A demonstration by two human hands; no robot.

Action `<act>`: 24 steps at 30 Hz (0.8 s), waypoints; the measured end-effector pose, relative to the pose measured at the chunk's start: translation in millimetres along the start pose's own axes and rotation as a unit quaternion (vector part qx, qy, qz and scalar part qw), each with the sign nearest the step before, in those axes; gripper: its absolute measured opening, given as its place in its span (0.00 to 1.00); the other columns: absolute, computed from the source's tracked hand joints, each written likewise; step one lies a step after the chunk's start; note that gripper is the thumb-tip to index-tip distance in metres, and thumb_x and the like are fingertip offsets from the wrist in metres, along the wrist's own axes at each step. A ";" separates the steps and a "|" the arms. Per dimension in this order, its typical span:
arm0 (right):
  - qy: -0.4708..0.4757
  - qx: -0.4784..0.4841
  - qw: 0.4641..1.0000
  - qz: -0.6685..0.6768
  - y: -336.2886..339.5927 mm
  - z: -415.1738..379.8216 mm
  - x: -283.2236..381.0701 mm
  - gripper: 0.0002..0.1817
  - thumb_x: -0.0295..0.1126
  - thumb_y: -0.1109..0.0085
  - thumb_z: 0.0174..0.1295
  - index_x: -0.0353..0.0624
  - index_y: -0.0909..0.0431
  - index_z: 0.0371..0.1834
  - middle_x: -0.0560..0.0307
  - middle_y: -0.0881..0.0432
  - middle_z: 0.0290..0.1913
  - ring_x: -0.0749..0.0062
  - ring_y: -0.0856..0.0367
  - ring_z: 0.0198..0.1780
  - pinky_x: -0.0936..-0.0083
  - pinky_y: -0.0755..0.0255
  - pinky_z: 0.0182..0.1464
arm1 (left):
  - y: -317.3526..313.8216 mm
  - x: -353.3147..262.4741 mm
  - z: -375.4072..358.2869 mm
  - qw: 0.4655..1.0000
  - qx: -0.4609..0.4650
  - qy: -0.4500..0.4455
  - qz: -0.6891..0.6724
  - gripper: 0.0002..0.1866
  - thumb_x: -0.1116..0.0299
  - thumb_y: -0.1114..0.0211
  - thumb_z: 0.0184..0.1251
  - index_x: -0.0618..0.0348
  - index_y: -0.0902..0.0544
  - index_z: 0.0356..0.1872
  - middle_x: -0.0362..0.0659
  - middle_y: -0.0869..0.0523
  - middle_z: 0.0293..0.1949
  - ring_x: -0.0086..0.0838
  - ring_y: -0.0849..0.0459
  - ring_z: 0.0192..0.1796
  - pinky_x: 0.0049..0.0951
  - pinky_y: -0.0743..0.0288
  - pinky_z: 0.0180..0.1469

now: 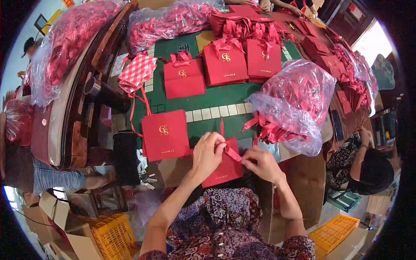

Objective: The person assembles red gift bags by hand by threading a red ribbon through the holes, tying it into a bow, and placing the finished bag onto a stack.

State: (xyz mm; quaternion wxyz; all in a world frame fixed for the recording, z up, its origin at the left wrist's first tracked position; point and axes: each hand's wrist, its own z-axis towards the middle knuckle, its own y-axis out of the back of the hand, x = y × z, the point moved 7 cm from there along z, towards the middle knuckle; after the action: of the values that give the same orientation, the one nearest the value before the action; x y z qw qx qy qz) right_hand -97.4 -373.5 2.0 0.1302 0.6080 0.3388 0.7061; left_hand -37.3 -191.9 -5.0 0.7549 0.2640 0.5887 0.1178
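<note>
At the table's near edge lies a red paper gift bag (228, 168) with small gold lettering. My left hand (209, 152) is closed over its upper part, thumb and fingers pinching a red ribbon (233, 153). The ribbon stretches across to my right hand (263, 164), whose thumb and forefinger pinch its other end. Left of my hands rests a flat red gift bag (165, 135) with a gold monogram, apparently on top of others. Beyond my right hand, red ribbons (273, 130) spill from a clear plastic bag (299, 97).
Stacked red bags (225, 63) stand farther back on the green mat (208, 100). A red checked bundle (138, 71) and a dark cup (104, 93) are at left. A co-worker (372, 167) sits at right. Orange crates (333, 232) are on the floor.
</note>
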 end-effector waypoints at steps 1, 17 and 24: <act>-0.007 -0.011 1.000 -0.003 0.1 -3.4 3.2 0.07 0.28 0.33 0.63 0.35 0.17 0.37 0.52 0.18 0.35 0.64 0.17 0.39 0.72 0.26 0.40 | -3.2 1.2 2.0 1.000 -0.008 -0.008 0.012 0.06 0.75 0.30 0.61 0.61 0.19 0.37 0.46 0.18 0.33 0.38 0.16 0.37 0.38 0.22 0.42; -0.178 -0.141 0.904 0.363 -37.2 28.0 -16.0 0.04 0.26 0.37 0.70 0.39 0.23 0.42 0.70 0.21 0.32 0.90 0.27 0.31 0.86 0.29 0.33 | -66.1 -1.5 -98.8 0.895 0.165 0.165 -0.380 0.27 0.72 0.44 0.79 0.62 0.43 0.72 0.46 0.19 0.50 0.28 0.15 0.45 0.31 0.20 0.48; -0.191 -0.212 0.894 0.345 -26.1 23.7 -58.9 0.05 0.26 0.37 0.70 0.41 0.24 0.43 0.71 0.22 0.31 0.90 0.24 0.33 0.85 0.28 0.33 | -18.2 17.1 -102.7 0.948 0.164 0.178 -0.207 0.08 0.70 0.53 0.82 0.63 0.30 0.50 0.46 0.16 0.32 0.31 0.14 0.37 0.32 0.20 0.42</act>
State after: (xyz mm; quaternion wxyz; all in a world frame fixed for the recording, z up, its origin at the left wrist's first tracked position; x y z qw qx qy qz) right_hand -67.6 -381.8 -59.3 0.0665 0.7677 -0.0813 0.6321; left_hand -132.6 -172.0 -46.1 0.5921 0.2310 0.7663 -0.0940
